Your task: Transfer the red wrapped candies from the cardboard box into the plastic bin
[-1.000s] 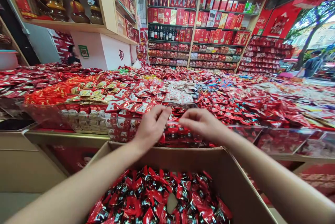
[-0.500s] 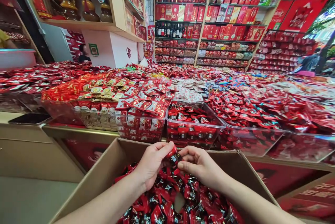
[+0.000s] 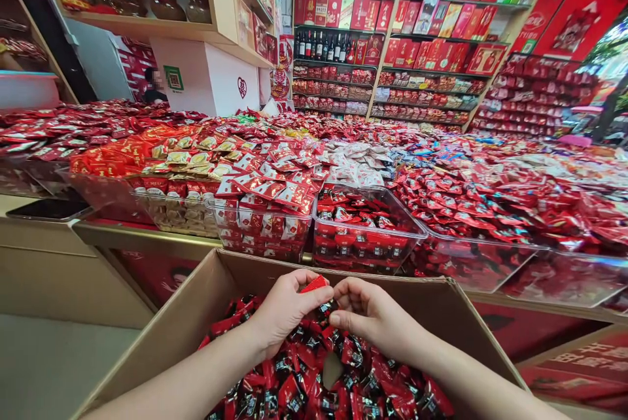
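Observation:
Both of my hands are inside an open cardboard box full of small red-and-black wrapped candies. My left hand is curled with a red candy wrapper pinched at its fingertips. My right hand is curled just beside it, fingertips nearly touching the left ones; what it holds is hidden. Just beyond the box stands a clear plastic bin partly filled with the same candies.
A long display counter carries several clear bins heaped with red wrapped sweets. A dark phone lies on the counter ledge at left. Shelves of red boxes and bottles line the back wall. A person stands far left.
My hands came back from the clear bin down into the cardboard box, and the left one now pinches a red candy. The view has tilted slightly downward.

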